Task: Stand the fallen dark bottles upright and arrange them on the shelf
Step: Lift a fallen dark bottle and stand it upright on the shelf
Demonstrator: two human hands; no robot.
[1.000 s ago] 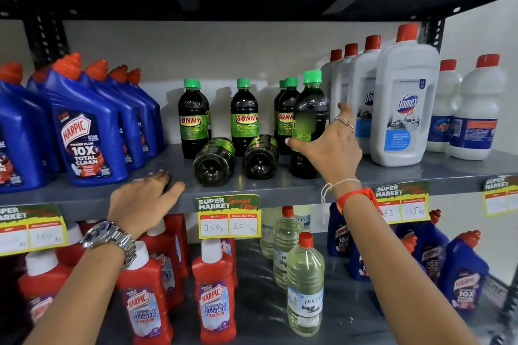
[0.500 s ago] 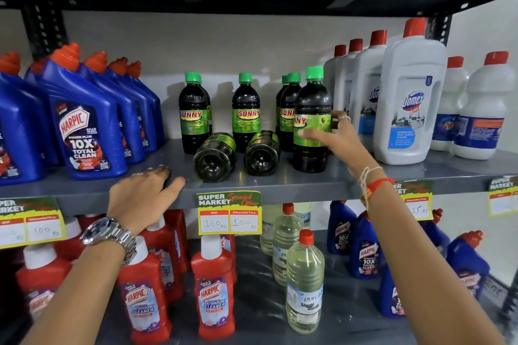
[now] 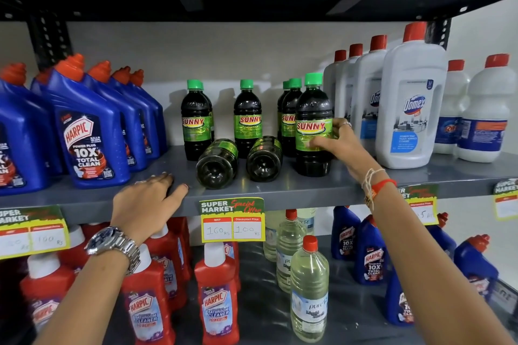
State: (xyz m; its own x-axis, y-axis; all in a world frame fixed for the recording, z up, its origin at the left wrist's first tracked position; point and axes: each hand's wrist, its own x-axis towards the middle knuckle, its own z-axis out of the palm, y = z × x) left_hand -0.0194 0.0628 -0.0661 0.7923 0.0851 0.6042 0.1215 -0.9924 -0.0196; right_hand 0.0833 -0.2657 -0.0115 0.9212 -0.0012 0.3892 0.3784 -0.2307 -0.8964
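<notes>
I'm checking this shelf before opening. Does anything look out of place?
Yes. Two dark bottles lie on their sides at the front of the shelf, bases facing out, while the ones around them stand upright. The right hand holds an upright bottle; nothing looks spilled.

A supermarket: stocked shelf (image 3: 308, 190) edged with price tags (image 3: 232, 220).

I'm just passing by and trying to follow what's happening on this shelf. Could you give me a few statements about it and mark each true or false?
1. Two dark bottles lie on their sides on the shelf. True.
2. The right hand holds an upright Sunny bottle. True.
3. The left hand grips a fallen bottle. False: it rests on the shelf edge, touching no bottle.
4. The Sunny caps are red. False: they are green.
</notes>
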